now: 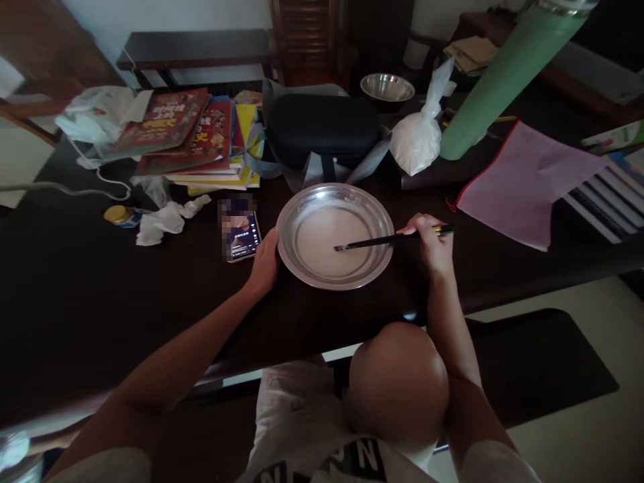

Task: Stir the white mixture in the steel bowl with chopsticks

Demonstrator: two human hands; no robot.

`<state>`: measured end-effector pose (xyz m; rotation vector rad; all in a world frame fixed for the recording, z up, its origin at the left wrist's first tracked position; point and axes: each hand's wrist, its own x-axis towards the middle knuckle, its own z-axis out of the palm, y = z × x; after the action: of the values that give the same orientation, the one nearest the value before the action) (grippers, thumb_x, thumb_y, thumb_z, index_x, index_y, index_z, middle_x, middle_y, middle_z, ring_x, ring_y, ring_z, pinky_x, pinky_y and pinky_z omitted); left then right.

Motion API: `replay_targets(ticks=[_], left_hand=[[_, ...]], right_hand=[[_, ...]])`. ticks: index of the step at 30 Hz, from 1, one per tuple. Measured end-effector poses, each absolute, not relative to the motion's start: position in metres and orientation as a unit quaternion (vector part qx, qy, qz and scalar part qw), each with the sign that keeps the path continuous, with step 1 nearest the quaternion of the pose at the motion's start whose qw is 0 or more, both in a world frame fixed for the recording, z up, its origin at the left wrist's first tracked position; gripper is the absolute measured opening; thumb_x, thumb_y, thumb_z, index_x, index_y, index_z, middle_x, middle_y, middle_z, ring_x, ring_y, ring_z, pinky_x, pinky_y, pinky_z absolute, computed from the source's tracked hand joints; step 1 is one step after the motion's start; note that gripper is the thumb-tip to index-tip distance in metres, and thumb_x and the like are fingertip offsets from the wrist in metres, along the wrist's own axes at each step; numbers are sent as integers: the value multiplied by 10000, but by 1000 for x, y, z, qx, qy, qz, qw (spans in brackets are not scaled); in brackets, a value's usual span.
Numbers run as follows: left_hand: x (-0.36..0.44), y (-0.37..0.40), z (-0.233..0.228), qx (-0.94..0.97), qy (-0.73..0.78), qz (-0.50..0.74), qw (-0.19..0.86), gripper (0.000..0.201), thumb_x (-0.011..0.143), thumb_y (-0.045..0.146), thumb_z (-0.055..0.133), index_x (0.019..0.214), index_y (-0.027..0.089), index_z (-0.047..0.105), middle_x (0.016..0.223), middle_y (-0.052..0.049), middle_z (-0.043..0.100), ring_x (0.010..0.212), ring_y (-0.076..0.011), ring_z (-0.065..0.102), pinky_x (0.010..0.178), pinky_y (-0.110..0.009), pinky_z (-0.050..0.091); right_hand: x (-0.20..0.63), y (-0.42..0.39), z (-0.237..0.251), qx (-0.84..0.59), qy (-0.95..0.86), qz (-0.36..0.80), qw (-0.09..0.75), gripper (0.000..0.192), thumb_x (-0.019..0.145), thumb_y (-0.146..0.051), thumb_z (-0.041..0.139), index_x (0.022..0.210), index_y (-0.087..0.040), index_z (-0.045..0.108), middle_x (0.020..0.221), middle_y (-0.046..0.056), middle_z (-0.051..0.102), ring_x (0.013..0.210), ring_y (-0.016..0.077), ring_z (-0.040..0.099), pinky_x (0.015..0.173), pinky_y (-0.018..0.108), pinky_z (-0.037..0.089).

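Note:
A round metal bowl (336, 285) stands on the dark table with a pale, whitish mixture (322, 235) in it. My left hand (266, 263) holds the bowl at its left side, some of the fingers hidden behind the rim. In my right hand (433, 243), at the bowl's right, is a pair of black chopsticks (382, 240) with gold-coloured upper ends. Their tips, smeared with white, reach the mixture near the middle of the bowl. Close to my left hand lies a phone (243, 231) with its screen lit.
Crumpled tissues (162, 225) and a small yellow-lidded jar (121, 216) lie at left, near stacked books (201, 141). Behind the bowl sit a black case (325, 127), a knotted bag of white powder (416, 142) and another metal bowl (387, 87). A green bottle (508, 80) and pink pouch (528, 184) are at right.

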<state>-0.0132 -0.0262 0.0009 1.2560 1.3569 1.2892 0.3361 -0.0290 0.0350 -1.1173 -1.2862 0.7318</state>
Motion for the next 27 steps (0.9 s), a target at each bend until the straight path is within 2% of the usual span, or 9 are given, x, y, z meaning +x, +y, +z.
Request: replay_targets(ticks=[4,9,14,17,20,23,27], left_hand=[[-12,-28,6,521,554,509,403,364,1042,482,541,789,235,626,962,-81,778,1087,-281,697,1057,-405,580],[-11,-28,6,522,550,511,405,376,1061,486,502,817,234,639,952,-71,766,1051,-267,688,1039,-398,578],[-12,-27,2,516,546,515,412,401,1057,511,522,792,232,635,970,-76,776,1128,-280,695,1087,-395,565],[-12,-27,1,512,547,515,416,417,1060,552,506,866,230,689,1021,-75,797,1125,-285,705,1102,-408,564],[-12,-28,2,520,551,509,408,417,1060,559,515,950,220,729,1080,-84,812,1129,-284,703,1101,-418,564],[-12,-28,3,521,542,512,416,411,1063,546,509,991,217,744,1134,-88,818,1161,-282,703,1131,-417,546],[-13,-27,0,514,544,511,423,436,1053,577,505,990,224,752,1117,-82,818,1157,-290,707,1125,-418,547]], right_hand=[[335,-29,36,-474,-584,317,578,487,882,-734,781,708,-280,806,716,11,788,740,215,782,757,369,632],[337,-28,34,-485,-546,312,607,505,898,-718,774,661,-272,766,642,-12,729,661,195,747,732,358,619],[336,-29,36,-475,-587,318,574,482,888,-729,780,725,-277,807,737,10,795,765,213,779,778,367,629],[336,-30,36,-494,-552,305,598,516,890,-746,764,690,-270,773,677,-4,755,712,213,770,765,378,637],[336,-30,36,-484,-565,323,585,517,892,-738,766,673,-270,764,672,-3,751,703,208,763,759,373,637],[336,-30,36,-475,-584,325,572,488,884,-735,779,714,-278,799,725,7,789,757,216,782,773,371,634],[338,-30,35,-496,-546,316,596,498,898,-725,767,682,-277,771,670,-7,744,703,213,768,767,382,638]])
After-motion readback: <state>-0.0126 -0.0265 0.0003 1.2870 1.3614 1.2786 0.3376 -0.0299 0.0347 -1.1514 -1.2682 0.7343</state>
